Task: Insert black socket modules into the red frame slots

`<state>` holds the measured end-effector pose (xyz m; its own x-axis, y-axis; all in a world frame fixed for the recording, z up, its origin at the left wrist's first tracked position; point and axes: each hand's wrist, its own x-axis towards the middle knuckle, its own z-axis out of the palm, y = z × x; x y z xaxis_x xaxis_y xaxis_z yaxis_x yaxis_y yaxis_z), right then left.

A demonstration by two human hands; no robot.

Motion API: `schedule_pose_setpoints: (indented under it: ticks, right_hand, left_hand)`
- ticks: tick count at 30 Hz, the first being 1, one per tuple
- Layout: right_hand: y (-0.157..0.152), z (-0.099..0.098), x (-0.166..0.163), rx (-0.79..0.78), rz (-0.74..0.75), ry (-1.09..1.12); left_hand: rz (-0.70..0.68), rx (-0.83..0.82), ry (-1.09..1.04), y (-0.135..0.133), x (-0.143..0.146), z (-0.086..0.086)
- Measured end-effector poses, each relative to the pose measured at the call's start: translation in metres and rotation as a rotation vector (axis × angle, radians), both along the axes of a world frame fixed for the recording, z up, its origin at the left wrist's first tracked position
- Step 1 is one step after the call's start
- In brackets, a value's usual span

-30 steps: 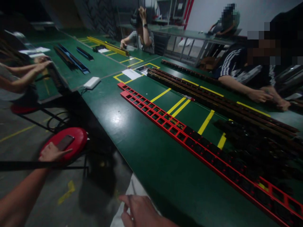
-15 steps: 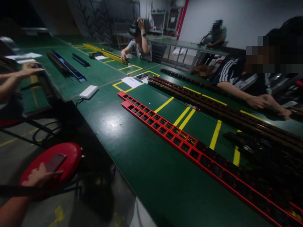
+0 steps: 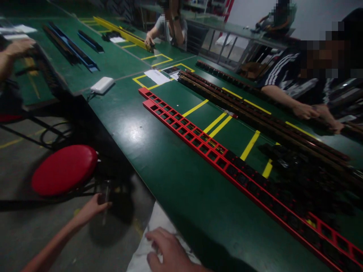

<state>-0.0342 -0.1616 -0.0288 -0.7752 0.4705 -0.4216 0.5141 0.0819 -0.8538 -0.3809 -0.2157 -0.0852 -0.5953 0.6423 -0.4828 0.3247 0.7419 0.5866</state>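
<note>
My left hand (image 3: 95,206) is closed on a phone (image 3: 106,200), seen almost edge-on and blurred, in the air beside the table and just below the red stool (image 3: 65,170). At the bottom of the view my right hand (image 3: 167,249) is over my light-coloured clothing (image 3: 154,223); its fingers are bent and apart, with nothing between them. On the green table lie two long red frames (image 3: 198,143) with square openings, side by side. Black parts (image 3: 252,187) fill the openings towards the right end.
Dark long strips (image 3: 227,105) and a heap of black parts (image 3: 306,177) lie beyond the red frames. A white box-shaped device (image 3: 102,85) and paper sheets (image 3: 157,76) are farther back. Co-workers sit at the right (image 3: 295,83), far side (image 3: 167,34) and left.
My left hand has lifted the phone off the red stool and brought it right, towards me. My right hand has come into view at the bottom. The camera has tilted down.
</note>
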Motion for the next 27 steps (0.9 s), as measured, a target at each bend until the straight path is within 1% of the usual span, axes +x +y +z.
schedule_pose_setpoints:
  ticks: [1, 2, 4, 6, 8, 10, 12, 14, 15, 16, 18, 20, 23, 25, 27]
  right_hand:
    - [0.004, 0.010, 0.001, -0.056, -0.082, 0.012]
    - [0.006, 0.017, 0.003, -0.144, -0.141, 0.022]
    - [0.007, 0.024, 0.009, -0.328, -0.237, 0.083]
    - [0.003, 0.025, 0.015, -0.421, -0.273, 0.207]
    - [-0.002, 0.025, 0.022, -0.472, -0.288, 0.336]
    - [-0.005, 0.028, 0.027, -0.521, -0.314, 0.442]
    - [-0.004, 0.034, 0.031, -0.572, -0.378, 0.545]
    - [0.002, 0.039, 0.036, -0.629, -0.497, 0.656]
    - [0.006, 0.041, 0.039, -0.655, -0.564, 0.708]
    - [0.011, 0.042, 0.041, -0.676, -0.623, 0.750]
    - [0.021, 0.041, 0.048, -0.701, -0.707, 0.798]
    - [0.030, 0.040, 0.055, -0.699, -0.759, 0.814]
    - [0.037, 0.037, 0.063, -0.659, -0.810, 0.808]
    - [0.039, 0.034, 0.066, -0.644, -0.826, 0.799]
    - [0.038, 0.031, 0.068, -0.641, -0.840, 0.796]
  left_hand:
    - [0.034, -0.001, -0.100, -0.011, 0.030, -0.002]
    - [0.033, 0.014, -0.187, -0.021, 0.059, -0.002]
    - [0.026, 0.085, -0.303, -0.039, 0.113, 0.001]
    - [0.032, 0.170, -0.381, -0.052, 0.154, 0.009]
    - [0.014, 0.202, -0.449, -0.057, 0.183, 0.021]
    - [-0.006, 0.240, -0.493, -0.054, 0.202, 0.038]
    - [0.005, 0.366, -0.539, -0.045, 0.216, 0.058]
    - [-0.033, 0.425, -0.650, -0.033, 0.229, 0.075]
    - [-0.063, 0.459, -0.722, -0.027, 0.235, 0.082]
    - [-0.122, 0.486, -0.803, -0.020, 0.241, 0.086]
    - [-0.243, 0.563, -0.909, -0.008, 0.252, 0.088]
    - [-0.327, 0.661, -0.920, 0.003, 0.263, 0.083]
    - [-0.407, 0.772, -0.812, 0.014, 0.275, 0.076]
    - [-0.441, 0.800, -0.713, 0.018, 0.281, 0.074]
    - [-0.442, 0.797, -0.626, 0.020, 0.285, 0.075]
